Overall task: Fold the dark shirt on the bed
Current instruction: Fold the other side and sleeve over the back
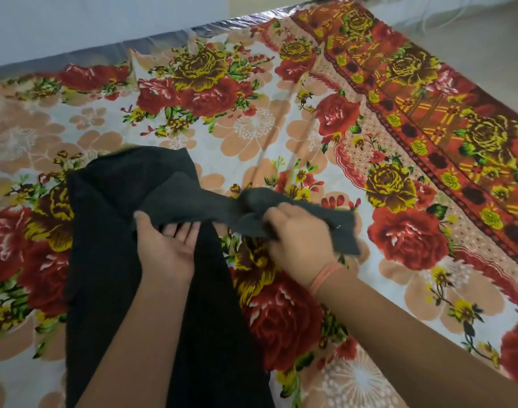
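left grip (166, 245) pinched dark shirt (104, 245) edge | right grip (299, 240) clutched bunched sleeve (337, 231) just right of left grip | bed (281, 128) beneath both grips

bare floral bedsheet (281, 136) beyond dark shirt (104, 231)

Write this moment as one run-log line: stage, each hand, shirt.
stage: sleeve fold | left hand: holds shirt at sleeve base | right hand: grips sleeve end, pulled sideways | shirt: lies on bed
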